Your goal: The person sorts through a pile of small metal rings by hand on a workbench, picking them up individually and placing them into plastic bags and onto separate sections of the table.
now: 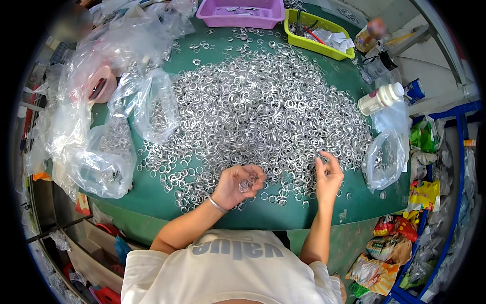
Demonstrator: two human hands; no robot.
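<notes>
A wide heap of silver metal rings (253, 106) covers the middle of a green table (283, 217). My left hand (237, 185), with a bangle (217, 204) on its wrist, is cupped at the heap's near edge. Several rings (246, 184) lie in its palm under the curled fingers. To the right, my right hand (329, 177) is held over the near right part of the heap. Its thumb and index finger come together at the tips in a pinch; whatever is between them is too small to make out.
Clear plastic bags (104, 164) holding rings stand left, another bag (385, 159) right. At the back are a purple tray (240, 20) and a yellow-green basket (324, 48). A white bottle (380, 99) lies tilted at right. Blue shelving (459, 167) holds colourful packets.
</notes>
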